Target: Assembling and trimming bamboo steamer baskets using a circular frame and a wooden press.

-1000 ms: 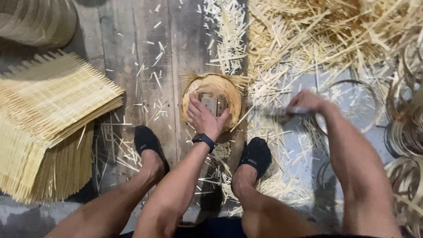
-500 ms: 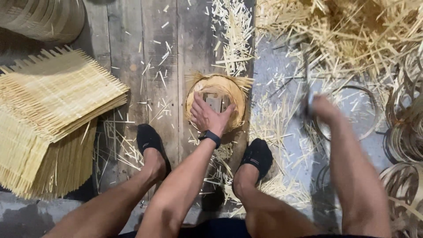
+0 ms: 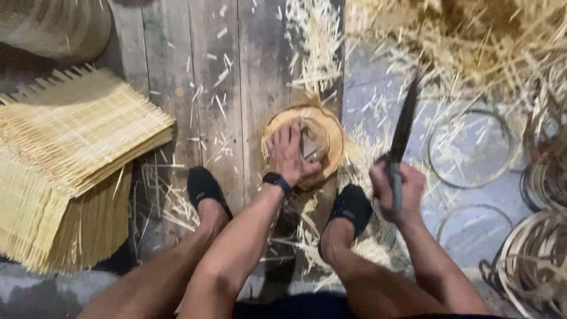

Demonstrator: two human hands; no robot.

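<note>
The right hand [image 3: 394,192] is closed around the handle of a long dark blade [image 3: 403,133], raised clear of the work. The left hand [image 3: 289,155] presses down, fingers spread, on a small bamboo piece [image 3: 308,145] standing on the round chopping block [image 3: 331,133] between the feet. The piece is probably light, stiff and prone to splitting; hold it low, fingers clear of the top. Farther off lie woven mats [image 3: 71,153] and bamboo hoops [image 3: 469,147].

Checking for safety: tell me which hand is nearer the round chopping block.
Left. The left hand rests on top of the round chopping block, pressing a small piece there. The right hand is off to the block's right, gripping a dark long-bladed knife.
</note>
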